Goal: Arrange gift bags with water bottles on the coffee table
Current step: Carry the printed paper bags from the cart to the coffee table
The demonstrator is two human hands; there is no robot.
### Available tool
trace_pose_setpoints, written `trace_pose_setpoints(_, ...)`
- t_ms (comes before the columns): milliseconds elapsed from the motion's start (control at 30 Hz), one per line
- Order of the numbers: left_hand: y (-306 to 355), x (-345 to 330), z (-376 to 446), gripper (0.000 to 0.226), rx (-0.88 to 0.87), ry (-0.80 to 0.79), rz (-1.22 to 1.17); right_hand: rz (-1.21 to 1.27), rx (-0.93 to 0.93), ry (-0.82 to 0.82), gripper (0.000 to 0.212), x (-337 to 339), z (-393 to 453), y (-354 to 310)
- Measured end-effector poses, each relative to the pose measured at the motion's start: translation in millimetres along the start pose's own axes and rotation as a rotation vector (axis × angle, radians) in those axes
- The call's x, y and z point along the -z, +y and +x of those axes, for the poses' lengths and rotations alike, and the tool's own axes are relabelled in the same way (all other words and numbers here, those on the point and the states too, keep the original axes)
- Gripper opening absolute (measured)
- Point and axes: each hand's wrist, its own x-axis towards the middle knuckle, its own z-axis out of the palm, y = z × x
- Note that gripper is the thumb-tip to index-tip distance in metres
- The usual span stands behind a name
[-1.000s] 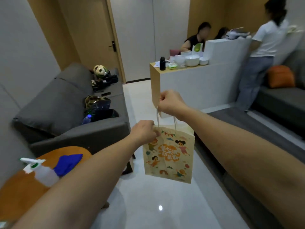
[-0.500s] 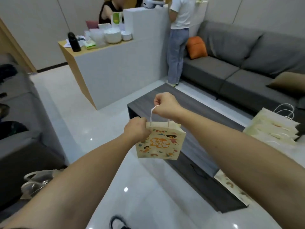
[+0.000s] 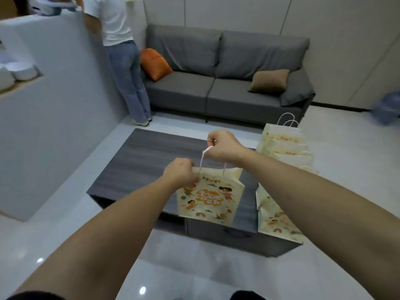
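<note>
Above the near edge of the dark surface (image 3: 138, 161), my left hand (image 3: 180, 173) pinches the top rim of the printed gift bag (image 3: 208, 199) while my right hand (image 3: 223, 145) grips its white cord handle (image 3: 202, 160), holding it in the air. Just right lie flat bags (image 3: 283, 146) on the surface; beyond stands a grey sofa (image 3: 216, 92).

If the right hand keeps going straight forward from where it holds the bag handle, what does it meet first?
Probably nothing close: the right hand is above the coffee table, whose bare top runs toward the grey sofa beyond. Depth is unclear.
</note>
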Motion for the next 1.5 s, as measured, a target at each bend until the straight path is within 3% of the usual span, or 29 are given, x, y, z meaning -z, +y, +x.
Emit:
trace_pose_setpoints(300, 39.0, -2.4, 107.5, 0.019, -0.158, -0.028, 0.004, 0.007, -0.179, 0.169, 0.020, 39.9, 69.0, 52.6)
trace_pose_setpoints(800, 134.4, -23.9, 343.9, 0.015, -0.080, -0.116, 0.016, 0.035, -0.191, 0.101, 0.026, 113.8, 266.5, 204.0)
trace_pose_setpoints(1000, 155.4, -46.2, 420.9, 0.028, -0.058, -0.076, 0.004, 0.021, -0.192, 0.078, 0.021, 122.1, 326.0, 263.6)
trace_pose_setpoints(1267, 170.5, -88.0, 477.9, 0.051, -0.061, -0.138, -0.026, 0.050, -0.291, 0.098, 0.032, 111.4, 371.6, 324.5)
trace_pose_setpoints(1500, 173.2, -121.3, 495.8, 0.064, -0.063, -0.237, -0.050, 0.105, -0.443, 0.193, 0.011, 89.7, 378.0, 360.4)
